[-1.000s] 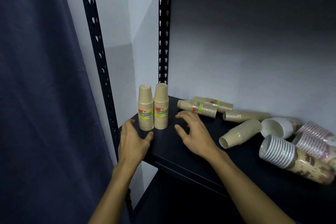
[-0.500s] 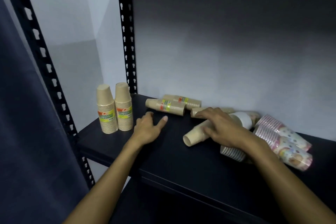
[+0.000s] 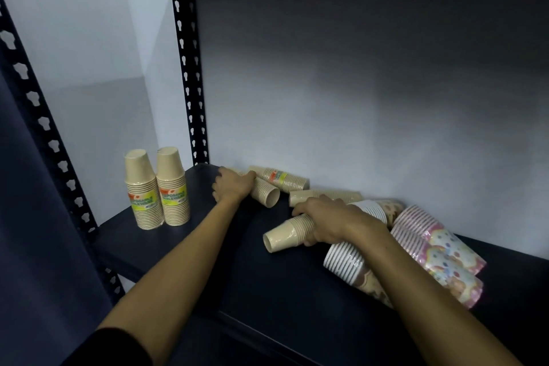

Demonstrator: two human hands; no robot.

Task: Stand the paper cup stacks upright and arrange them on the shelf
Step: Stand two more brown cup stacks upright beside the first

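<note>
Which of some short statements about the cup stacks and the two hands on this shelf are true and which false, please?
1. Two tan stacks stand upright at the shelf's left end. True.
2. The left hand is free of any stack. False: it grips a lying tan stack near the back corner.
3. The right hand holds a lying tan stack whose open mouth faces left and forward. True.
4. The pink patterned stacks stand upright. False: they lie on their sides at the right.
5. A labelled tan stack lies along the back wall. True.
</note>
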